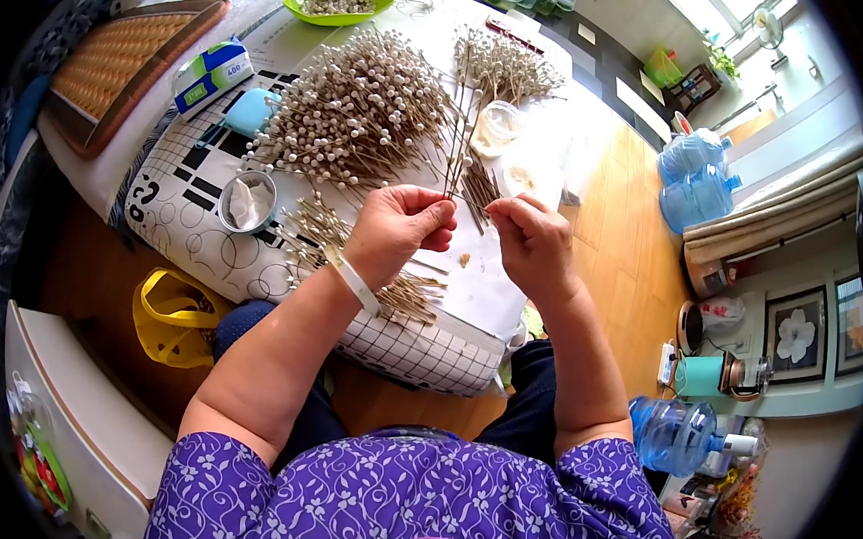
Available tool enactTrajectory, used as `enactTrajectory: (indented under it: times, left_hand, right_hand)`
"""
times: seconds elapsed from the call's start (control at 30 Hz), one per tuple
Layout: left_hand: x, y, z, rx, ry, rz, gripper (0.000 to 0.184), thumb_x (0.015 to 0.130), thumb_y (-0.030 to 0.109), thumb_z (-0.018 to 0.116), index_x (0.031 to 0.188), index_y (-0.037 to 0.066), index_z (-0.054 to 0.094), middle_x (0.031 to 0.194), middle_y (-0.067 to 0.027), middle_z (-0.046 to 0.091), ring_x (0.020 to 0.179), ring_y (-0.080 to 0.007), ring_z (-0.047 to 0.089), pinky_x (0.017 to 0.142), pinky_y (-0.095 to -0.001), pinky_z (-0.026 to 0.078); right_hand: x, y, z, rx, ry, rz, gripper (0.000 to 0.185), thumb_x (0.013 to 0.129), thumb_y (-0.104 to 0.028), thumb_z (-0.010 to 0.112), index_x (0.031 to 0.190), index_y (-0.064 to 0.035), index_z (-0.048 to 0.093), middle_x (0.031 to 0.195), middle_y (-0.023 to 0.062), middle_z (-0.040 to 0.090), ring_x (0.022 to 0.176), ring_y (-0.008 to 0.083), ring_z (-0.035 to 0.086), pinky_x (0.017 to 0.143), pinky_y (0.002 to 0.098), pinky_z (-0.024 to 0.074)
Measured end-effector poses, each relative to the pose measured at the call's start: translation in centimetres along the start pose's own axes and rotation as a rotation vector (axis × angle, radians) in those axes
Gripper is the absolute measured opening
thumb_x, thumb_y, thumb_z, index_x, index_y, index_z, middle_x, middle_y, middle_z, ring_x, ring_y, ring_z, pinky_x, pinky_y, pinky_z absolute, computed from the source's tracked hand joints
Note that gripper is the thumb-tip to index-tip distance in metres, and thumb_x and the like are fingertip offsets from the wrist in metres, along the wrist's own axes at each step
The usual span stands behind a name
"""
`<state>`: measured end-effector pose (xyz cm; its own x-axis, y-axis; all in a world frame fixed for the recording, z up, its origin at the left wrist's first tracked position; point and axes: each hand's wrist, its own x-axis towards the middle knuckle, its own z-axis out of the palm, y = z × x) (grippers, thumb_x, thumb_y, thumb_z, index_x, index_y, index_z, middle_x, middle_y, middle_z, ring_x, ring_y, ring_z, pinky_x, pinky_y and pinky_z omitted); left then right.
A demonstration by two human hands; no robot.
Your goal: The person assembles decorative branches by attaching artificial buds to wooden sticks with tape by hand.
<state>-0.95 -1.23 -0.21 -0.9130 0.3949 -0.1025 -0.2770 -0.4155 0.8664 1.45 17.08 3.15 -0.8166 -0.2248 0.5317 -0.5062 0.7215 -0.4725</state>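
My left hand is closed in a pinch on a few thin brown stems with small pale tips, which rise from the fingertips. To its right my right hand is also pinched; whatever lies between its fingers is too small to make out. Just beyond the right fingertips lies a bundle of bare brown sticks. A big heap of stems with white bead-like heads spreads behind my left hand. More pale-tipped stems lie under my left wrist. Past the sticks stands a small clear tub with pale contents.
On the table's patterned cloth are a metal bowl with tissue, a blue case and a tissue pack. At the back sit a green bowl of beads and another stem pile. A yellow bag hangs low left.
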Motion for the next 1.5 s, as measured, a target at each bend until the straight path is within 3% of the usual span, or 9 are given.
enactTrajectory:
  times: [0.53,0.93,1.13,1.5]
  left_hand:
    - [0.3,-0.5,-0.1,-0.015,-0.057,-0.034,0.018,0.088,0.017,0.053,0.087,0.0,0.059,0.07,-0.002,0.056,0.057,-0.0088,0.055,0.059,-0.0253,0.053]
    - [0.4,-0.6,0.2,-0.014,0.013,-0.017,0.018,0.087,0.014,0.055,0.088,-0.003,0.06,0.071,-0.0054,0.059,0.057,-0.0098,0.057,0.055,-0.0232,0.052]
    - [0.5,-0.8,0.3,-0.002,0.07,0.033,0.017,0.086,0.014,0.056,0.087,-0.002,0.061,0.072,-0.0046,0.06,0.059,-0.0085,0.056,0.055,-0.0215,0.049]
    - [0.8,-1.0,0.5,-0.001,0.147,0.11,0.015,0.084,0.015,0.059,0.086,0.001,0.063,0.069,-0.0007,0.06,0.057,-0.0054,0.05,0.05,-0.0183,0.04]
  right_hand:
    - [0.1,-0.6,0.0,-0.084,0.008,-0.08,0.003,0.077,-0.005,0.057,0.075,-0.0071,0.059,0.067,0.0085,0.057,0.059,0.0279,0.057,0.051,0.0337,0.0452]
    - [0.0,-0.5,0.9,-0.084,0.064,-0.058,0.002,0.076,-0.004,0.058,0.076,-0.0063,0.059,0.066,0.0093,0.057,0.058,0.0283,0.057,0.051,0.0342,0.045]
    - [-0.4,-1.5,1.9,0.098,0.013,0.084,0.003,0.074,-0.002,0.058,0.076,-0.0042,0.058,0.067,0.0117,0.059,0.061,0.0285,0.059,0.053,0.0341,0.0464]
    - [-0.6,-3.4,3.3,0.119,0.001,0.231,0.009,0.076,-0.005,0.059,0.084,-0.005,0.058,0.063,0.0112,0.058,0.053,0.0261,0.057,0.049,0.0316,0.0452]
